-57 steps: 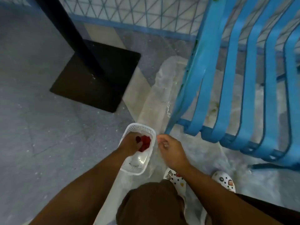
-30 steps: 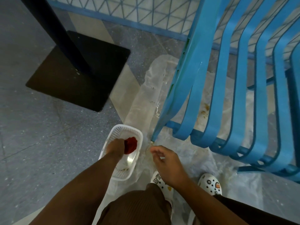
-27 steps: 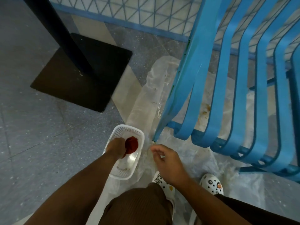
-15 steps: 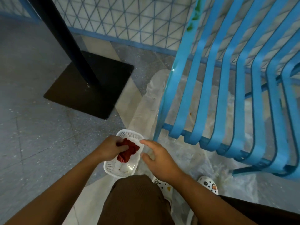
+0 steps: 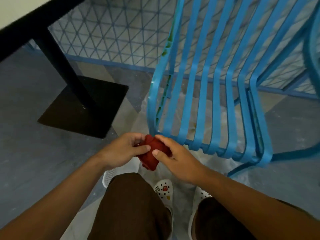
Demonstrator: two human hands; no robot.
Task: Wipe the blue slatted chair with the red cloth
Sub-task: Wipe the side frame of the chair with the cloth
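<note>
Black metal occupies the left of the view: a table post (image 5: 58, 66) rising from a square base plate (image 5: 86, 108) on the grey floor (image 5: 26, 153). Neither plays a part in the task.

Moving right, the left hand (image 5: 121, 149) holds the red cloth (image 5: 151, 153) from its left side, thumb laid across the near face and fingers (image 5: 136, 137) curled behind it. Grip status: closed on the cloth. The cloth is bunched into a compact wad, held in the air between both hands, above the floor and just short of the chair's front left corner; it does not appear to touch the chair. A white perforated basket (image 5: 108, 176) shows partly beneath the left forearm, on the floor.

The right hand (image 5: 173, 158) closes on the cloth from the other side, thumb on top and fingers wrapped round its right edge.

Further right stands the blue slatted chair (image 5: 207, 101), over a clear plastic sheet (image 5: 216, 163). Brownish-green marks show along the leftmost slat and frame.

Assessment: the step in hand appears to be readying the cloth, gathering or folding it before wiping; no wiping contact is made yet. The next move calls for settling the wad into one hand with a flat face outward, then carrying it a short way forward and right to the nearest slat, probably the stained left edge.
</note>
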